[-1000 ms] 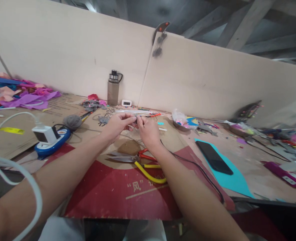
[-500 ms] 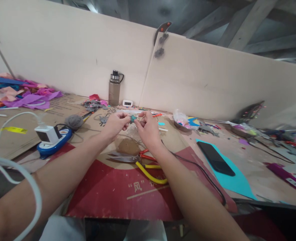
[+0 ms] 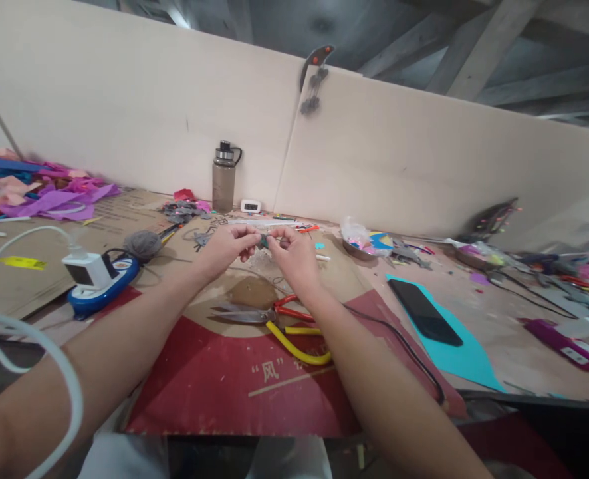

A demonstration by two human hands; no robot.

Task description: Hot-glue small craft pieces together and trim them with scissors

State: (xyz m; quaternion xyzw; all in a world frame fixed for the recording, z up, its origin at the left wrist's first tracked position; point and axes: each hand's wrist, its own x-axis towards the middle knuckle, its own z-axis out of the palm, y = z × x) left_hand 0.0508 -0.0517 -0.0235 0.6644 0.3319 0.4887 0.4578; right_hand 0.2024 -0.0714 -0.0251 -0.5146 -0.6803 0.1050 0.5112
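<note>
Above the cardboard, my left hand and my right hand meet with fingertips closed in a pinch. Between them is a small teal-green piece, mostly covered by the fingers. Its exact kind cannot be made out. Below the hands lie a brown rounded lump and scissors with red handles, blades pointing left. A tool with yellow handles lies against the scissors, partly behind my right forearm.
A bottle and a small white digital display stand by the partition. Left are a grey yarn ball and a blue power strip with a white cable. Right are a phone on turquoise sheet and a bowl.
My fingers have closed in around the small teal-green piece, so less of it shows. My right hand has come slightly nearer my left. The whole view has shifted a little.
</note>
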